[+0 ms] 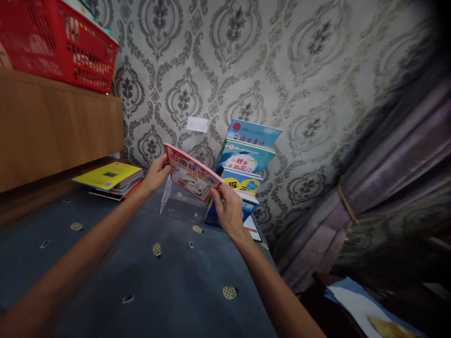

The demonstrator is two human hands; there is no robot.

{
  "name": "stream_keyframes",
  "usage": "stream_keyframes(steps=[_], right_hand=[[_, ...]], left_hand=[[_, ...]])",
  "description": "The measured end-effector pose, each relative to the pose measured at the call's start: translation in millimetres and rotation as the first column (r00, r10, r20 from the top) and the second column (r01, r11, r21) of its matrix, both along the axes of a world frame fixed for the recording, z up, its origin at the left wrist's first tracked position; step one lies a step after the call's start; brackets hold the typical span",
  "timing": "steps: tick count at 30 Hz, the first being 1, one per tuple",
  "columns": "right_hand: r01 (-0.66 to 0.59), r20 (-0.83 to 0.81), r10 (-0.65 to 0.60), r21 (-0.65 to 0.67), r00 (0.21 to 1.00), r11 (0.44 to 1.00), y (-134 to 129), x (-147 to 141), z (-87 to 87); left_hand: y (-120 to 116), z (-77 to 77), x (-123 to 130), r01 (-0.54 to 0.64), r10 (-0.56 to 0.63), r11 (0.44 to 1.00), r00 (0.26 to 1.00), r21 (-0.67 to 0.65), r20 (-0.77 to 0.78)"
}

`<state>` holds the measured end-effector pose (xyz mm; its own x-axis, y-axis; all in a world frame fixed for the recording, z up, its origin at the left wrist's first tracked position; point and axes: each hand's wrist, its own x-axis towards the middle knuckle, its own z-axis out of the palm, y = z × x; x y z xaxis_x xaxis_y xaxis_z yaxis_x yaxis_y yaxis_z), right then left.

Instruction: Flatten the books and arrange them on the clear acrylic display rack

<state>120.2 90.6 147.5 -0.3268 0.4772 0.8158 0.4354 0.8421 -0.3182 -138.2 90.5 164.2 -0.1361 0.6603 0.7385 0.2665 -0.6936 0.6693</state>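
A pink-edged picture book (193,174) with a colourful cover is held up, tilted, between my two hands. My left hand (157,172) grips its left edge. At its lower right corner, my right hand (228,206) has its fingers closed round the edge. Below and behind the book stands a clear plastic book stand (181,209). Just right of it, several books stand in stepped rows, among them a light blue book (255,133) at the back, a teal book (243,159) and a yellow-and-blue book (243,184). My right hand partly hides the front ones.
A stack of books with a yellow cover (109,176) lies at the left, beside a wooden cabinet (59,126) bearing a red plastic basket (84,49). A dark blue patterned cloth (190,286) covers the surface. Patterned wallpaper rises behind; a tied curtain (327,225) hangs at the right.
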Motion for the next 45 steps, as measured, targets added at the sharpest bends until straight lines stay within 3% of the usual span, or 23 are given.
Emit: stream_keyframes(steps=[4, 11, 16, 21, 24, 33, 41, 45], right_hand=[[-0.008, 0.019, 0.008, 0.022, 1.000, 1.000, 1.0, -4.3, -5.2], [-0.071, 0.214, 0.054, 0.070, 0.975, 0.995, -31.9, -14.8, -26.7], [-0.096, 0.236, 0.078, 0.064, 0.969, 0.993, -35.5, -14.3, -32.6], [-0.112, 0.196, 0.102, 0.037, 0.975, 0.993, -27.3, -7.8, -21.7], [-0.118, 0.142, 0.111, 0.042, 0.984, 0.992, -20.0, -3.2, -13.2], [-0.033, 0.002, 0.033, 0.113, 0.999, 0.993, 11.9, 0.8, 40.7], [-0.034, 0.017, 0.034, -0.016, 0.999, 0.999, 36.6, -5.7, 54.0], [-0.032, 0.012, 0.031, 0.030, 0.999, 0.999, 42.0, -10.9, 74.4]], left_hand=[[-4.6, -4.3, -1.3, -0.023, 0.023, 0.999, 1.000, -0.027, 0.000], [-30.4, -24.7, -14.7, -0.184, 0.181, 0.975, 0.983, -0.126, -0.033], [-37.4, -28.9, -19.3, -0.206, 0.196, 0.966, 0.978, -0.155, -0.077], [-39.2, -14.6, -10.8, -0.189, 0.171, 0.973, 0.976, -0.135, -0.135], [-31.8, -3.3, -5.0, -0.130, 0.121, 0.986, 0.988, -0.103, -0.094], [21.7, 51.5, -10.7, -0.014, 0.015, 0.999, 1.000, 0.052, -0.023], [45.6, 52.4, -20.3, 0.022, -0.019, 0.999, 0.997, 0.031, -0.075], [52.1, 71.4, -24.2, 0.015, -0.009, 0.995, 0.998, 0.094, -0.057]])
